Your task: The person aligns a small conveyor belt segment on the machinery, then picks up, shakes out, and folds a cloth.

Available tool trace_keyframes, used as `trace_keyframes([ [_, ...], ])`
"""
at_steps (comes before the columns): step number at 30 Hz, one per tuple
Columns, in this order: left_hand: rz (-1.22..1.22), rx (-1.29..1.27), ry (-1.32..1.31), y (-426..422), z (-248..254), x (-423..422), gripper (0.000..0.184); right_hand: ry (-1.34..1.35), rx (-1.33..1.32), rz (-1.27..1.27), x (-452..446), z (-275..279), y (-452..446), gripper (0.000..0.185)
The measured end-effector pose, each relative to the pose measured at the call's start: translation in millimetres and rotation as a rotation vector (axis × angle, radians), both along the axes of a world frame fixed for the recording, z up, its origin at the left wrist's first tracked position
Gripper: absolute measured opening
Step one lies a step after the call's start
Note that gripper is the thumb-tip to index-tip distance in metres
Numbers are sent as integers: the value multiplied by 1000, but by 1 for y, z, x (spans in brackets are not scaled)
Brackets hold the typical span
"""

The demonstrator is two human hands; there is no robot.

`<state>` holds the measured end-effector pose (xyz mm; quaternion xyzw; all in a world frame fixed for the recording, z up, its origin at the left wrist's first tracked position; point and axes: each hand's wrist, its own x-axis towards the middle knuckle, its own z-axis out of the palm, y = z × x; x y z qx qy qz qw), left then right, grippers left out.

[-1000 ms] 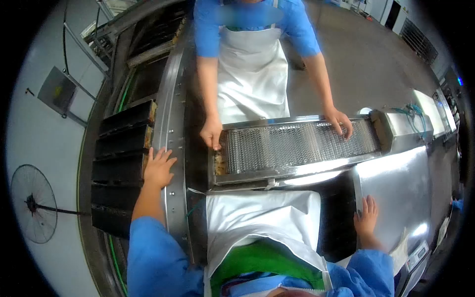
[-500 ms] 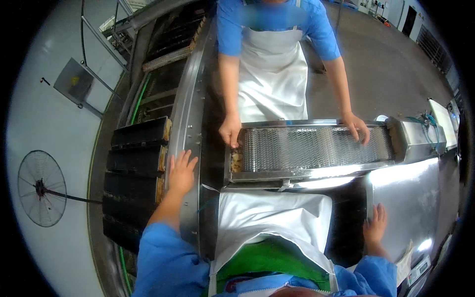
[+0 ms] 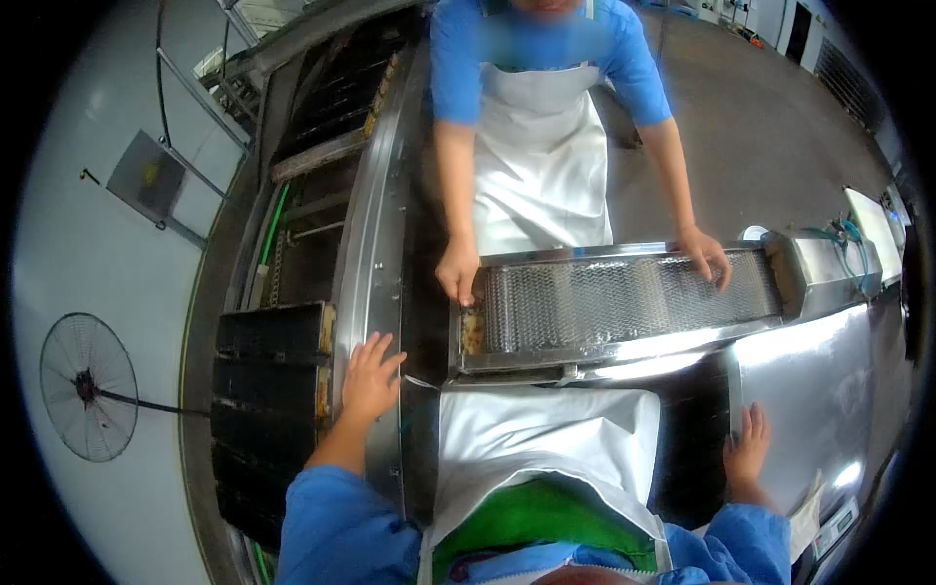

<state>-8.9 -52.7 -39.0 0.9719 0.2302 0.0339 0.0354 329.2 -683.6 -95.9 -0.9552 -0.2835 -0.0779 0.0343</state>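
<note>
My left hand (image 3: 371, 378) lies with spread fingers on the metal rail (image 3: 365, 263) of the long conveyor, holding nothing. Just left of it, black trays or moulds (image 3: 263, 390) with pale yellowish ends sit in a row on that conveyor. My right hand (image 3: 748, 444) rests flat on the left edge of a shiny metal table (image 3: 809, 380), fingers extended and empty. Ahead of me is a metal-framed mesh belt (image 3: 604, 302). Small yellowish pieces (image 3: 472, 333) lie at its left end.
Across the mesh belt stands a co-worker in a white apron (image 3: 541, 146). One of that person's hands (image 3: 456, 271) is at the belt's left end, the other (image 3: 704, 255) over its right part. A wall fan (image 3: 90, 386) and a scale (image 3: 837, 526) flank me.
The black trays on the left conveyor have moved toward me, and the gap behind them shows more. The co-worker's hand at the belt's left end has shifted slightly. My hands stay put.
</note>
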Motion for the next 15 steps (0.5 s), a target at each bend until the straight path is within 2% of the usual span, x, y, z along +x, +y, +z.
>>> trace_keyframes([
  [15, -22, -28, -129, 4, -5, -2, 42, 20, -15, 4, -6, 8, 3, 76],
])
